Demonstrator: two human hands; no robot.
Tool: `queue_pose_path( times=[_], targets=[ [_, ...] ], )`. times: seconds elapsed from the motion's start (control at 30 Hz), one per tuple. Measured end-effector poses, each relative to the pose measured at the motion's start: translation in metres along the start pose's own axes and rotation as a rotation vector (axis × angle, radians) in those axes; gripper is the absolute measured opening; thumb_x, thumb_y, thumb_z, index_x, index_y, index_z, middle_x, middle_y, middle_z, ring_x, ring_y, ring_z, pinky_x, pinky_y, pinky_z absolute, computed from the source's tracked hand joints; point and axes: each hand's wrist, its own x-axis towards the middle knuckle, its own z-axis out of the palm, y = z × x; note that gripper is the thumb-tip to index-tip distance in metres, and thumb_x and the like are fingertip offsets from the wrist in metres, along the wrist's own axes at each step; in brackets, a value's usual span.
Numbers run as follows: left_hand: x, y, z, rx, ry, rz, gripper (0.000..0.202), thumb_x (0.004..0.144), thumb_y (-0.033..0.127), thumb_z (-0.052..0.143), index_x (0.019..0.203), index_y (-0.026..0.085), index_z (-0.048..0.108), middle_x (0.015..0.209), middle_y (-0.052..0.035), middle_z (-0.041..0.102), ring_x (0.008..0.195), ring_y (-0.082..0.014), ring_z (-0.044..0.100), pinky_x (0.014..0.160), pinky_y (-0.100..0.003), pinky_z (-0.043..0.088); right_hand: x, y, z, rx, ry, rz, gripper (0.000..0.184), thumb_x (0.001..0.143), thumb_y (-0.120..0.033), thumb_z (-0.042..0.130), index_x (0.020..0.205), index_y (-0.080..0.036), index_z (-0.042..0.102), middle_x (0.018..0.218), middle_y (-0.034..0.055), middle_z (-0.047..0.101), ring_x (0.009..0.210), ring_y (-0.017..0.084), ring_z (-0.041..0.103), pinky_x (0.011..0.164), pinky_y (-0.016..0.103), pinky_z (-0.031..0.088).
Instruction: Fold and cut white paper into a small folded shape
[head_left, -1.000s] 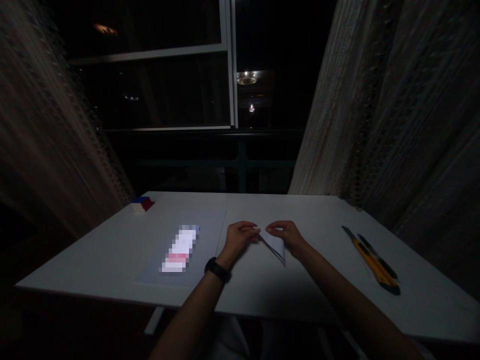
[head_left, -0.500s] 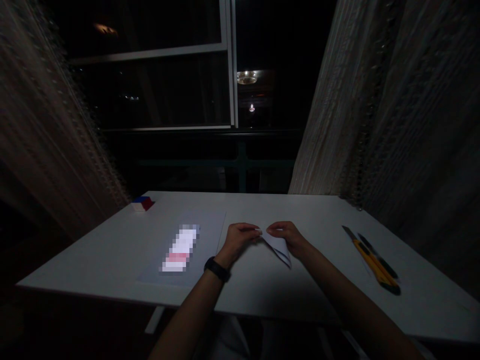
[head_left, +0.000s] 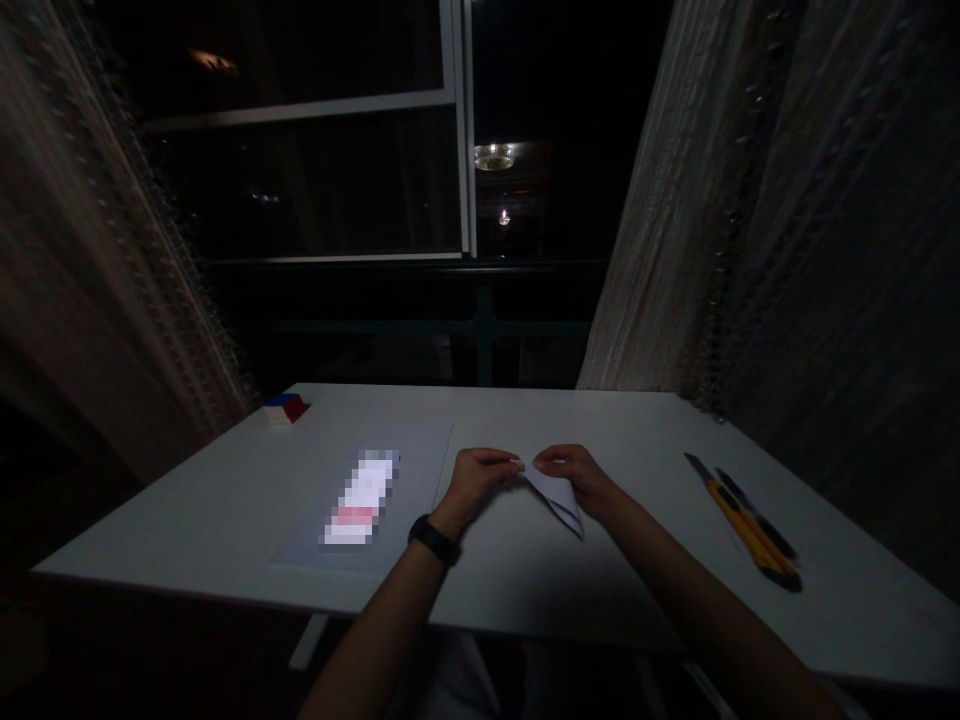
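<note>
A folded piece of white paper [head_left: 555, 490] is held just above the table, its layered point angled down toward me. My left hand [head_left: 482, 482] pinches its upper left corner between thumb and fingers; a dark watch band circles that wrist. My right hand [head_left: 576, 474] is closed on the paper's upper right side, thumb and index finger near the top edge. The fingertips of both hands are close together, with a small gap between them. Some of the right fingers are hidden behind the paper.
On the white table [head_left: 510, 412], a glowing blurred-out screen [head_left: 360, 500] rests on a paper sheet [head_left: 427, 455] at left. A colored cube [head_left: 284, 407] sits at the far left corner. To the right lie a yellow box cutter [head_left: 750, 530] and a dark pen-like item [head_left: 757, 513].
Almost nothing differs. Both hands keep their hold on the folded paper, and the view has shifted only very slightly.
</note>
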Motion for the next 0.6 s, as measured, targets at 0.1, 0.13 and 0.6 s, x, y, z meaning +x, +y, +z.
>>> queue_pose_path(
  times=[0.1, 0.13, 0.6],
  targets=[
    [-0.0001, 0.0011, -0.0001, 0.026, 0.011, 0.011, 0.026, 0.048, 0.024, 0.081, 0.069, 0.01, 0.072, 0.066, -0.0093, 0.069, 0.059, -0.0157, 0.061, 0.058, -0.026, 0.048, 0.0004, 0.0003, -0.001, -0.004, -0.008, -0.002, 0.022, 0.044, -0.027, 0.08, 0.059, -0.015, 0.069, 0.056, 0.0007, 0.062, 0.053, 0.013, 0.052, 0.058, 0.028, 0.036],
    [0.0, 0.0012, -0.0002, 0.034, 0.011, 0.012, 0.026, 0.048, 0.024, 0.08, 0.068, 0.01, 0.072, 0.066, -0.0091, 0.069, 0.059, -0.0156, 0.061, 0.058, -0.026, 0.048, 0.0006, 0.0007, -0.0015, -0.006, -0.013, -0.002, 0.022, 0.044, -0.027, 0.08, 0.059, -0.015, 0.069, 0.056, 0.0009, 0.062, 0.053, 0.013, 0.052, 0.058, 0.028, 0.036],
    [0.0015, -0.0016, -0.0012, 0.043, -0.001, 0.005, 0.028, 0.048, 0.026, 0.081, 0.069, 0.01, 0.072, 0.067, -0.0096, 0.069, 0.06, -0.0161, 0.061, 0.06, -0.027, 0.049, 0.0004, 0.0013, -0.0013, 0.005, -0.008, 0.005, 0.027, 0.041, -0.028, 0.081, 0.06, -0.014, 0.068, 0.056, 0.0015, 0.062, 0.053, 0.013, 0.053, 0.056, 0.027, 0.037]
  ],
)
